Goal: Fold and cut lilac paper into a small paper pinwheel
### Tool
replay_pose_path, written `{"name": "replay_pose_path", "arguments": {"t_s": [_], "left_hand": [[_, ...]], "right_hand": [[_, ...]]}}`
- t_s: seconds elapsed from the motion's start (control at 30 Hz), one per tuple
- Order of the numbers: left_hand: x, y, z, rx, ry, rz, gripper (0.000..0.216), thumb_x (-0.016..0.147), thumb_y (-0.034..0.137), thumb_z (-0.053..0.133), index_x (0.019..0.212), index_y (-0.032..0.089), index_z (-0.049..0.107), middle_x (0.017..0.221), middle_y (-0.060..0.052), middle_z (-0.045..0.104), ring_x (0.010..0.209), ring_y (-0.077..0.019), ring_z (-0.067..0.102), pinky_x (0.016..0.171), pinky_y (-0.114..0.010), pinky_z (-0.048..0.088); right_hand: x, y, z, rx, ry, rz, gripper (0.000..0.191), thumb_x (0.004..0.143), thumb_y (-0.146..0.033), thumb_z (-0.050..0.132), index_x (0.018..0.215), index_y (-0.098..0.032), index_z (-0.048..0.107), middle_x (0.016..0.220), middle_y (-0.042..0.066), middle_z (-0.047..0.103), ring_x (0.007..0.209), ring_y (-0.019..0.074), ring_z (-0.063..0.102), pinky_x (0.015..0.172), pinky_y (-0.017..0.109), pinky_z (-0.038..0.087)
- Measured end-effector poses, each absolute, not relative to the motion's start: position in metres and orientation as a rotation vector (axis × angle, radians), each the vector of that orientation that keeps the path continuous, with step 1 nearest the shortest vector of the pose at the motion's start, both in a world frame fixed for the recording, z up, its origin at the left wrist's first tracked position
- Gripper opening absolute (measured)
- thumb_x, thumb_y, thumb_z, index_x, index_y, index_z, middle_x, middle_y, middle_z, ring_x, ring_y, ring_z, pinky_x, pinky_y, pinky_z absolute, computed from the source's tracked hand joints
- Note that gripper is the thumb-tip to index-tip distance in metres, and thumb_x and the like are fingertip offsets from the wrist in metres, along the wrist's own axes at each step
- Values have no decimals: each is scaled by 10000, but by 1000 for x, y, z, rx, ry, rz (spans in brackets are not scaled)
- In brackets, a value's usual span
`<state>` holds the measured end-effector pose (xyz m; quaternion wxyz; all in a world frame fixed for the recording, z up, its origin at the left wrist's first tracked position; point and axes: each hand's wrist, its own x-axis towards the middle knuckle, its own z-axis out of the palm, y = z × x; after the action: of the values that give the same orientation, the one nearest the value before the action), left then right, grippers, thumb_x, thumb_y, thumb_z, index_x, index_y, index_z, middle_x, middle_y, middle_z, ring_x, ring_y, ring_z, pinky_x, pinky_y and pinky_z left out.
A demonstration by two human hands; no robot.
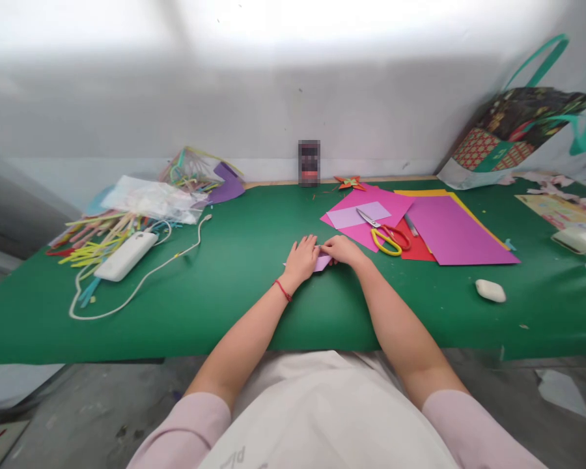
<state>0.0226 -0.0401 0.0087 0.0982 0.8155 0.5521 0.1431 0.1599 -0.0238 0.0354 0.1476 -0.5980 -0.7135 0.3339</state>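
Note:
A small folded piece of lilac paper (322, 262) lies on the green tabletop, partly covered by both hands. My left hand (301, 257) rests flat on its left part, fingers stretched out, with a red cord bracelet at the wrist. At the paper's right end, my right hand (342, 251) has its fingers curled in a pinch on the edge. Right of the hands, scissors (381, 230) with one red and one yellow handle lie on a lilac paper strip (356, 213) and pink sheets (344, 202).
Purple sheets (461, 228) lie at right, near a white case (490, 290). A patterned bag (498, 143) leans at the back right. On the left are a white power bank (127, 255), its cable (137, 290) and coloured strips (85, 244). An orange paper star (350, 183) lies near the wall.

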Motion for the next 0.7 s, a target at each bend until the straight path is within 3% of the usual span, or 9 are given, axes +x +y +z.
{"name": "replay_pose_path", "arguments": {"t_s": [0.13,0.23,0.33,0.43,0.57,0.7], "left_hand": [[26,-41,7,2461,1674,420,401,925,221,276,1243,161,513,1375,-111,439,1308,-236,346,1067,-486,254],[28,-42,7,2474,1689,481,379,919,189,286,1185,173,555,1331,-104,490,1259,-221,410,1061,-463,265],[29,-43,10,2465,1728,561,326,914,188,327,1044,158,625,1152,-113,599,1092,-207,534,988,-387,355],[30,-44,15,2467,1815,516,294,912,223,362,944,139,642,1001,-125,613,960,-223,566,834,-342,431],[33,-44,20,2472,1874,386,279,913,214,360,972,131,620,998,-130,591,955,-237,545,781,-340,429],[35,-42,21,2477,1894,322,262,917,213,357,1010,146,592,1035,-125,570,992,-236,516,798,-347,414]], "right_hand": [[179,-22,42,-1900,-1705,442,218,856,-250,443,838,-174,647,869,97,674,810,199,604,686,273,423],[213,-20,42,-2119,-1411,133,287,794,-136,468,1043,-126,610,1115,169,577,1048,267,513,824,336,391],[245,-18,35,-2314,-1162,119,322,784,-183,498,1081,-103,591,1146,205,522,1092,322,461,841,396,371],[260,-15,27,-2376,-1163,193,344,806,-257,507,1078,-60,584,1133,237,516,1081,343,463,846,415,364],[257,-10,22,-2401,-1205,175,403,847,-283,480,1131,-1,529,1153,275,512,1095,352,478,868,418,371],[256,-4,21,-2429,-1187,234,377,845,-301,514,1111,-34,533,1146,264,526,1106,335,499,861,409,403]]}}
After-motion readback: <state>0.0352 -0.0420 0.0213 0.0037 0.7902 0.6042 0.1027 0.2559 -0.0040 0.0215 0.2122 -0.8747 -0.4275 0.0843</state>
